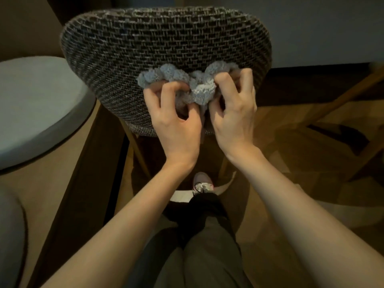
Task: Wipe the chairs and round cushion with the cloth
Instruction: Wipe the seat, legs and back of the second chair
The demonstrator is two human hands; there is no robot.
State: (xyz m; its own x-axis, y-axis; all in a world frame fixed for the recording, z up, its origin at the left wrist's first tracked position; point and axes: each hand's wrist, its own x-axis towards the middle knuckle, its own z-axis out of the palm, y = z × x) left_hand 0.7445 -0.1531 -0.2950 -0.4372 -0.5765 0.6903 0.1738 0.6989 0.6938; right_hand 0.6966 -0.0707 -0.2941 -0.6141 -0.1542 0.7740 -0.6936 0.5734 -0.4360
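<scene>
A chair with a dark woven checked back (145, 50) fills the upper middle of the head view. A bunched grey fluffy cloth (187, 80) lies against its lower part. My left hand (174, 121) grips the cloth's left side with curled fingers. My right hand (234, 115) grips its right side, fingers hooked into the folds. A round pale grey cushion (35, 104) sits at the left.
A dark wooden edge (87, 173) runs diagonally below the cushion. Wooden legs of other furniture (340, 96) cross at the right over a wood floor. My legs and a shoe (202, 183) are below the chair. A grey padded shape (10, 235) is at the lower left.
</scene>
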